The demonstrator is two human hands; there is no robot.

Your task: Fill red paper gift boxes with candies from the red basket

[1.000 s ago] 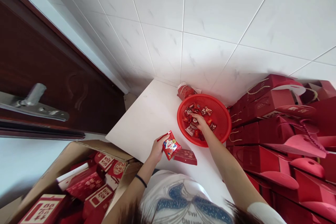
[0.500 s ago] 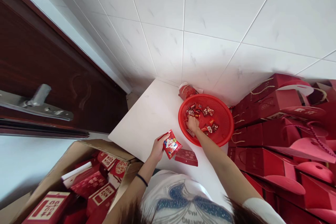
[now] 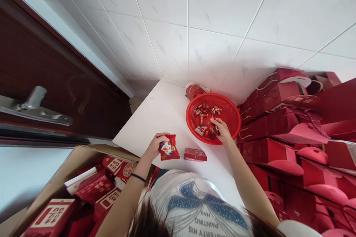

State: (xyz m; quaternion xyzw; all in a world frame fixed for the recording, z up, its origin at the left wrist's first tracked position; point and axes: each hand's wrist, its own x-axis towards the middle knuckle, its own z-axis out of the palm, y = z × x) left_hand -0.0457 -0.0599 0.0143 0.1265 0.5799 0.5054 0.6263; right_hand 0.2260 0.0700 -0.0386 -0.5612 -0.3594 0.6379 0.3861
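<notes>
My left hand [image 3: 155, 146] is closed on the edge of a shiny red packet [image 3: 169, 149] with a white and blue printed patch, held above the white table [image 3: 144, 114]. My right hand [image 3: 221, 129] reaches into a round red plastic basket [image 3: 237, 118], fingers curled around small wrapped candy [image 3: 214, 125] near its right side. Other wrapped candies [image 3: 203, 109] lie scattered in the basket. Between my hands, close to my body, a small flat red box [image 3: 195, 154] rests on the table.
A cardboard box [image 3: 73, 155] full of red printed boxes [image 3: 52, 216] stands at the left. Red gift boxes with handles [image 3: 278, 118] are stacked high at the right. A red container [image 3: 194, 91] sits behind the basket by the tiled wall [image 3: 167, 44]. A dark door [image 3: 55, 66] is at the far left.
My right hand has moved from the basket's left side to its right side. My left hand has shifted left with the red packet, which has turned. The whole view has shifted slightly.
</notes>
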